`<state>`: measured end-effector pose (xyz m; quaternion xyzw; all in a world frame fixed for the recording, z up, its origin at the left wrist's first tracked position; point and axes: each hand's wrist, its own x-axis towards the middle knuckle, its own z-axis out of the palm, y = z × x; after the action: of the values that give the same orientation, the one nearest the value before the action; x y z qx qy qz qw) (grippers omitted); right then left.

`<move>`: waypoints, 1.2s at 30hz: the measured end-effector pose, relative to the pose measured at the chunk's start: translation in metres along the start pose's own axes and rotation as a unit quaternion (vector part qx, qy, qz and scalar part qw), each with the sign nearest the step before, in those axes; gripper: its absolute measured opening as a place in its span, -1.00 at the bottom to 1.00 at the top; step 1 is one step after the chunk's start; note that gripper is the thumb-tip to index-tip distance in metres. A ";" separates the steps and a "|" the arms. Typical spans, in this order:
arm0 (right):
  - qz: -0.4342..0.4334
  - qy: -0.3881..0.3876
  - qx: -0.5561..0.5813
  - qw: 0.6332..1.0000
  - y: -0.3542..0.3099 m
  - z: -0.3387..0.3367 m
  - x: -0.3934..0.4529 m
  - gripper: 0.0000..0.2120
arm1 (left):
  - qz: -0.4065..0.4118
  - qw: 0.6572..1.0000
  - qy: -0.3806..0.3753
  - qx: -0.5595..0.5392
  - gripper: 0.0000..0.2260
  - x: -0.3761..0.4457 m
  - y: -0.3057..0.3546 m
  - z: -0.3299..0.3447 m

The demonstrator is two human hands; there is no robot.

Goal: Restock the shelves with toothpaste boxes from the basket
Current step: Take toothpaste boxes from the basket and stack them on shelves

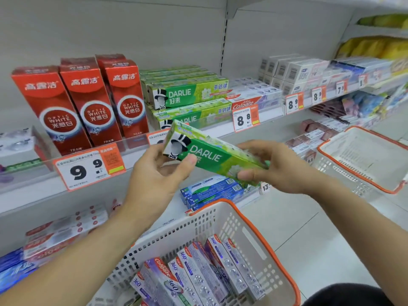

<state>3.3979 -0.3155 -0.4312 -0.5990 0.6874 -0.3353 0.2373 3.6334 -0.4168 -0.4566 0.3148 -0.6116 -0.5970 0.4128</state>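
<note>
The green Darlie box (212,154) is held in the air between both hands, tilted down to the right. The left hand (159,171) pinches its left end, the right hand (271,166) its right end. Above the grip sit the stacked Darlie boxes (187,93) on the shelf (220,134); below it, the basket (249,235) holds Colgate boxes (198,277).

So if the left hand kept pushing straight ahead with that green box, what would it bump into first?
Probably the stacked green Darlie boxes on the shelf. The left hand and its Darlie box point up toward them, though the price label strip may come first; depth is unclear.
</note>
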 end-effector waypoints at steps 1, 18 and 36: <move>-0.005 0.034 -0.049 0.998 -0.003 -0.009 0.006 -0.57 | 0.032 0.998 0.019 0.059 -0.57 0.002 -0.001 -0.003; -0.039 0.082 -0.234 0.968 -0.020 -0.059 0.165 -0.24 | 0.214 0.876 0.070 0.426 -0.41 0.037 -0.008 -0.013; -0.132 0.015 -0.148 0.980 0.006 -0.063 0.185 -0.24 | 0.059 0.908 0.213 0.356 -0.26 0.102 0.008 0.039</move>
<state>3.3171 -0.4862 -0.3798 -0.7079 0.6478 -0.2671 0.0891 3.5532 -0.4871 -0.4331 0.5238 -0.6984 -0.2335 0.4282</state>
